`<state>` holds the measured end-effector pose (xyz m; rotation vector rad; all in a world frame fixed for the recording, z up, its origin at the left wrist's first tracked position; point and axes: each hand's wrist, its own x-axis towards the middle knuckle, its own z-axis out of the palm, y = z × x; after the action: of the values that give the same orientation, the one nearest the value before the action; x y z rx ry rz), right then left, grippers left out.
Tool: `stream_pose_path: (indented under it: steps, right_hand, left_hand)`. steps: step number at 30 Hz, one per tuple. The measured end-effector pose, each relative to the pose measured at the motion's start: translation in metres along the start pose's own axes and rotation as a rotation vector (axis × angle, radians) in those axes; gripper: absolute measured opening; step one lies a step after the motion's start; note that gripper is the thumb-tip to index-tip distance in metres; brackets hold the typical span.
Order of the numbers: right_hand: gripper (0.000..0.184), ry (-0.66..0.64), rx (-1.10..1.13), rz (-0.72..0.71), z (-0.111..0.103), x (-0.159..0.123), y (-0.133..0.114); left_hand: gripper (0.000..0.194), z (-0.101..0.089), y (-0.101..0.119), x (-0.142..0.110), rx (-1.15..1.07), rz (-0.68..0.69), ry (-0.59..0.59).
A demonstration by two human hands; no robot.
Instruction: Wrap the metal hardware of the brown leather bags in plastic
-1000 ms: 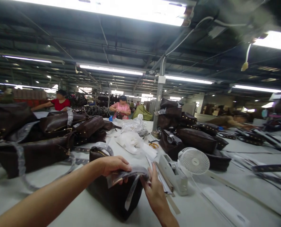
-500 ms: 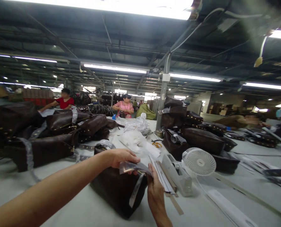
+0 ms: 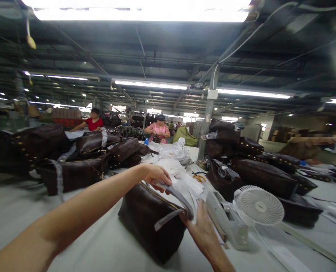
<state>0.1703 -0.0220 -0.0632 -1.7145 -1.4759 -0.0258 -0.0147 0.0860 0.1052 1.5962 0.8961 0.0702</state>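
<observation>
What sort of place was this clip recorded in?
Most likely a leather-bag factory: dark brown leather handbags lie piled along a long white worktable, a co-worker in a pink top stands working beyond them, and rows of fluorescent tubes light a large industrial hall.

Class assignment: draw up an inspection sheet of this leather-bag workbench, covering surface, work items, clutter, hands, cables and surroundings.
Surface: long pale work table.
Job's things: dark brown leather bag on the table, translucent grey strip at its top edge.
Clutter: piled brown bags, more piled bags, clear plastic bags, yellow-handled scissors, white fan.
Hands: left hand holds the strip; right hand is at its far end.
Cables: white cable along the ceiling.
Surroundings: co-worker in red, co-worker in pink, pillar.
</observation>
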Motion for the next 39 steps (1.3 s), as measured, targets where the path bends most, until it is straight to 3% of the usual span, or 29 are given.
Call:
stream_pose_path:
  steps: [3, 5, 9, 15, 20, 25, 29, 33, 36, 39]
  right_hand:
    - [0.1, 0.187, -0.092, -0.258, -0.008, 0.009, -0.021]
    - [0.088, 0.169, -0.086, -0.367, -0.007, 0.015, -0.037]
    - [0.048, 0.025, -0.074, -0.275, 0.005, 0.024, -0.042]
    - [0.039, 0.043, -0.002, -0.321, 0.017, 0.027, -0.02]
    - [0.052, 0.058, 0.116, -0.316, 0.02, 0.027, -0.014]
    - [0.057, 0.03, 0.205, -0.17, 0.016, 0.029, -0.012]
    - [0.052, 0.11, 0.242, -0.015, 0.009, 0.037, -0.011]
    - [0.048, 0.139, 0.32, -0.008, 0.006, 0.053, -0.006]
    - [0.045, 0.071, 0.303, -0.061, 0.006, 0.061, -0.007]
    - [0.036, -0.023, 0.185, -0.182, 0.004, 0.062, -0.01]
  left_hand:
    - [0.007, 0.003, 0.007, 0.0, 0.07, 0.001, 0.002]
    - [0.007, 0.008, 0.01, 0.0, 0.123, 0.011, 0.014]
    - [0.028, 0.001, 0.003, -0.007, 0.29, 0.062, 0.155]
    - [0.033, -0.049, -0.038, -0.024, 0.741, 0.129, 0.613]
    - [0.037, -0.067, -0.081, -0.013, 0.972, 0.078, 0.772]
    - [0.011, -0.08, -0.096, -0.003, 0.864, 0.125, 0.97]
    - [0.02, -0.092, -0.098, -0.018, 0.582, 0.193, 1.13]
    - [0.033, -0.085, -0.113, -0.047, 0.36, 0.287, 1.12]
    - [0.037, -0.075, -0.13, -0.069, 0.279, 0.298, 1.063]
    - [0.032, -0.07, -0.14, -0.083, 0.332, 0.27, 0.942]
